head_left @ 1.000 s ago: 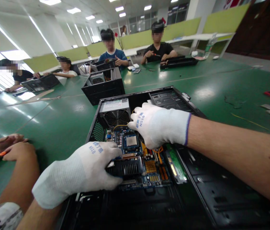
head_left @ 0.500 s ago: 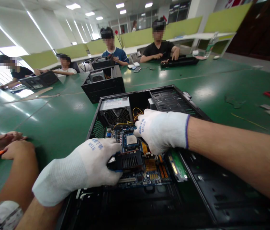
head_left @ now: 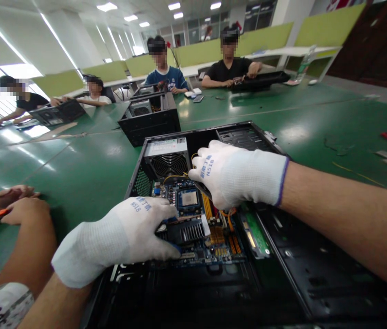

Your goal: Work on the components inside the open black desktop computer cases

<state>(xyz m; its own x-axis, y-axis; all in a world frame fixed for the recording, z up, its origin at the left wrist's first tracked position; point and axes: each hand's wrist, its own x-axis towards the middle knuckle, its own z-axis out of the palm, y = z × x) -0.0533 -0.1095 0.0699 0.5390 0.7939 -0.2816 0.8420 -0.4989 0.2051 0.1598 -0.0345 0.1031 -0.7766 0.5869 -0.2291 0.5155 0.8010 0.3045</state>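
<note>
An open black computer case (head_left: 198,129) lies in front of me with a blue motherboard (head_left: 210,258) inside. My left hand (head_left: 145,228), in a white glove, grips a black graphics card (head_left: 183,232) between thumb and fingers; its finned heatsink is tilted. Above the card is the bare square processor (head_left: 189,198) in its socket. My right hand (head_left: 223,171), also gloved, is closed over the yellow and red memory slots (head_left: 207,205), fingers curled down. A dark edge shows under its fingertips, but what they hold is hidden. Yellow wires run beneath it.
The power supply (head_left: 170,157) sits at the case's top left, and a green circuit board (head_left: 253,233) lies right of the motherboard. Another computer case (head_left: 150,121) stands beyond on the green table (head_left: 94,160). A neighbour's hands (head_left: 22,205) rest at left; several people work opposite.
The graphics card went level half a second ago and is tilted again now. My right hand dipped nearer the board, then rose and shifted slightly right. Across the table, a person's black panel has lifted.
</note>
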